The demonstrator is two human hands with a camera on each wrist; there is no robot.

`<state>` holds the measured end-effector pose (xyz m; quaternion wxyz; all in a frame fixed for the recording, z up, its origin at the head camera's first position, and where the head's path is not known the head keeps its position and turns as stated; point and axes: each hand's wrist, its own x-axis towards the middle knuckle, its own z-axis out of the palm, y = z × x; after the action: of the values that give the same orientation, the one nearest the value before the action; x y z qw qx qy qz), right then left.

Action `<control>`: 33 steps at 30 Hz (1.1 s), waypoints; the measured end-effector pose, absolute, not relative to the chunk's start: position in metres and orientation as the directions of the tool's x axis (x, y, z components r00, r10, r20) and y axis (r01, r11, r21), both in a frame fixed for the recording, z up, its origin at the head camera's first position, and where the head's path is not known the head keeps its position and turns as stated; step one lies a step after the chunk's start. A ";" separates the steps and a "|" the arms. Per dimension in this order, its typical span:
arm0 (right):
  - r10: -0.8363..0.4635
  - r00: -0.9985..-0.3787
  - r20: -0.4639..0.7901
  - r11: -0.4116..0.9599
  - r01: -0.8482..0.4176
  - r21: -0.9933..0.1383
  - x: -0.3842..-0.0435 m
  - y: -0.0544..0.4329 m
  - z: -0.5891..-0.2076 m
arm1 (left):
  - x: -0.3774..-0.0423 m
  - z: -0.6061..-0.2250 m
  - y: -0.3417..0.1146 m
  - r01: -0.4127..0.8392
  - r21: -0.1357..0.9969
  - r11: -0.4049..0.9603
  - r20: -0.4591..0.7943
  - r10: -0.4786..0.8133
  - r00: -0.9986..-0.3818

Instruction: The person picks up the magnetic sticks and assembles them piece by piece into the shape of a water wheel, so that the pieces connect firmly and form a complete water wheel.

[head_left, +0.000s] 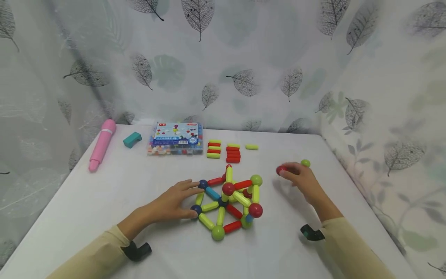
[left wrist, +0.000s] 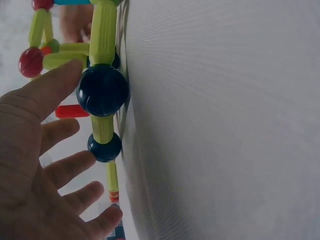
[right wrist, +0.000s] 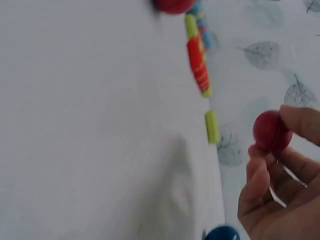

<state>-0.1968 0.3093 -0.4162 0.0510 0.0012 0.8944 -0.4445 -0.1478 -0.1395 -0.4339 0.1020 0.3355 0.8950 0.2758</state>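
I see the right hand pinch a red ball nearer to the table's right edge. The left hand, fingers spread wide, is at the ball-and-stick frame, between left and right edges.

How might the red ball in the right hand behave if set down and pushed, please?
The red ball would probably roll readily, being round. Pinched by the right hand, it shows no visible dent, so it is likely stiff.
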 end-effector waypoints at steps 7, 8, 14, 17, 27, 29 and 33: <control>-0.365 -0.916 -0.165 0.234 0.081 -0.969 -0.238 0.235 -0.399 | -0.147 -0.438 -0.140 0.538 0.568 0.622 0.002 0.654 -0.757; -0.408 -0.899 -0.160 0.229 0.069 -0.971 -0.243 0.227 -0.400 | -0.147 -0.439 -0.140 0.539 0.571 0.620 0.002 0.655 -0.756; -0.567 -0.809 -0.156 0.245 0.016 -0.969 -0.255 0.202 -0.403 | -0.147 -0.439 -0.141 0.544 0.570 0.615 0.009 0.658 -0.753; -0.594 -0.786 -0.172 0.279 0.000 -0.960 -0.256 0.197 -0.402 | -0.147 -0.438 -0.143 0.545 0.566 0.618 0.011 0.656 -0.755; -0.613 -0.772 -0.167 0.285 -0.018 -0.958 -0.254 0.197 -0.402 | -0.147 -0.436 -0.142 0.539 0.569 0.621 0.000 0.655 -0.755; -0.613 -0.774 -0.160 0.282 -0.025 -0.959 -0.254 0.198 -0.403 | -0.147 -0.436 -0.142 0.540 0.569 0.620 0.002 0.656 -0.755; -0.525 -0.841 -0.129 0.286 -0.032 -0.958 -0.259 0.209 -0.407 | -0.146 -0.435 -0.142 0.539 0.572 0.619 0.002 0.655 -0.755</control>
<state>-0.2585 0.2086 -0.4074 0.2164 -0.1801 0.7723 -0.5695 -0.1461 -0.1415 -0.4350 0.1038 0.3340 0.8936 0.2812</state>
